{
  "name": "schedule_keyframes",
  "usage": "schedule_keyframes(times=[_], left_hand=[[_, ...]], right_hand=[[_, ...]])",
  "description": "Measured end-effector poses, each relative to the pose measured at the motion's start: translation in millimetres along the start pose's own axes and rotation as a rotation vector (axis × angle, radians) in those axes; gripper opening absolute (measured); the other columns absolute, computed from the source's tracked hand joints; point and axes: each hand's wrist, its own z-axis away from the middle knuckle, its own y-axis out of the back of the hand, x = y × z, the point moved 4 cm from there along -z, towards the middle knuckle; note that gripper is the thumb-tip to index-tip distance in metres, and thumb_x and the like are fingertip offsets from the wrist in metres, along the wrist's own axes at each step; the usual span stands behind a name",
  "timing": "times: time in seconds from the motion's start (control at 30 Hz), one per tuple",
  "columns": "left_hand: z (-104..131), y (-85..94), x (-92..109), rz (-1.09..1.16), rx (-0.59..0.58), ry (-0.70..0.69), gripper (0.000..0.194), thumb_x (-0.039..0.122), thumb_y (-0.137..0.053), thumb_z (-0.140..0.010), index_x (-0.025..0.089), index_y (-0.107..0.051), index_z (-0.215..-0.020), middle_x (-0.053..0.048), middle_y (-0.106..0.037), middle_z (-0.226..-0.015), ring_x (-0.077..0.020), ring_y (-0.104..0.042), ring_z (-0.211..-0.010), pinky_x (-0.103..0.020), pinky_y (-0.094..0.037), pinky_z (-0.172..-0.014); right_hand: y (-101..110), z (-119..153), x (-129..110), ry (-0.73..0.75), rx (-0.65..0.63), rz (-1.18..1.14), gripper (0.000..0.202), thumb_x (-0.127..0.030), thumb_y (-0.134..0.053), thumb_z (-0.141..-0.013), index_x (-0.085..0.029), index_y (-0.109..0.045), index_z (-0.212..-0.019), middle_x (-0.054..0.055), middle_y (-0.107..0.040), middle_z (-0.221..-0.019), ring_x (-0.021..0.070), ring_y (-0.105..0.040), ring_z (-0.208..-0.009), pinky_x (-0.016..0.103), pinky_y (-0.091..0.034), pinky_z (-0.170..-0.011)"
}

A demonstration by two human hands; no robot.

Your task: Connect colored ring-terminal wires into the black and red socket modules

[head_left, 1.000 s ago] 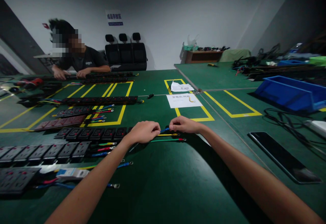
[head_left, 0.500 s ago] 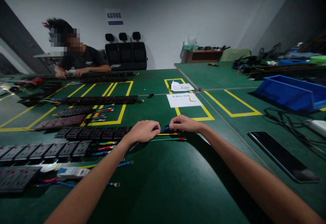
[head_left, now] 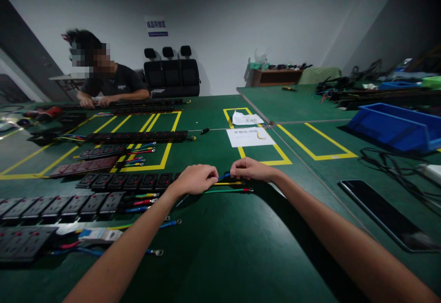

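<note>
My left hand [head_left: 198, 179] is closed on the blue wire [head_left: 223, 176] at the end of a black socket strip [head_left: 138, 181]. Facing it, my right hand [head_left: 250, 170] pinches the tip of the same wire. Just below my fingers, a yellow wire [head_left: 230, 183] and a green wire [head_left: 229, 190] with a red sleeve lie on the green table; both end in ring terminals. Where these wires join the strip is hidden behind my left hand.
More socket strips [head_left: 62, 206] with coloured wires lie at the left. A phone [head_left: 386, 213], black cables [head_left: 396, 170] and a blue bin [head_left: 396, 126] are at the right. Paper sheets [head_left: 246, 138] lie beyond my hands. Across the table sits a person [head_left: 115, 82].
The whole view has shifted slightly downward in the frame. Both hands keep nearly the same hold on the blue wire, with a bit more of it showing between them.
</note>
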Motion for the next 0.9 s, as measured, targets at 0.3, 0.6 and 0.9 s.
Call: schedule_keyframes(times=[0.3,0.6,0.9], left_hand=[[0.9,2.5,3.2,-0.002,-0.012,-0.001,0.026,0.041,-0.049,-0.097,0.027,-0.070,-0.106,-0.002,-0.075,-0.110,-0.0233,-0.068,-0.095,-0.032,-0.047,-0.076],[0.5,2.0,1.3,0.000,-0.010,0.008,0.025,0.040,-0.050,-0.096,0.028,-0.069,-0.107,-0.002,-0.075,-0.109,-0.0231,-0.068,-0.095,-0.032,-0.047,-0.077],[0.6,2.6,3.0,0.001,-0.001,0.008,0.024,0.039,-0.050,-0.096,0.028,-0.068,-0.106,-0.002,-0.075,-0.110,-0.0233,-0.068,-0.095,-0.032,-0.047,-0.077]], right_hand=[[0.3,2.8,-2.6,0.021,-0.022,-0.079,0.034,-0.049,-0.070,-0.084,-0.015,-0.071,-0.090,-0.001,-0.059,-0.073,0.0099,-0.046,-0.060,0.023,-0.033,-0.053],[0.8,2.8,0.8,0.067,-0.012,-0.098,0.041,-0.055,-0.072,-0.085,-0.015,-0.070,-0.094,0.000,-0.063,-0.079,0.0110,-0.051,-0.066,0.023,-0.039,-0.057],[-0.8,0.6,0.8,0.179,0.076,-0.070,0.041,-0.056,-0.070,-0.088,-0.016,-0.065,-0.099,0.001,-0.062,-0.085,0.0109,-0.052,-0.067,0.023,-0.040,-0.056]])
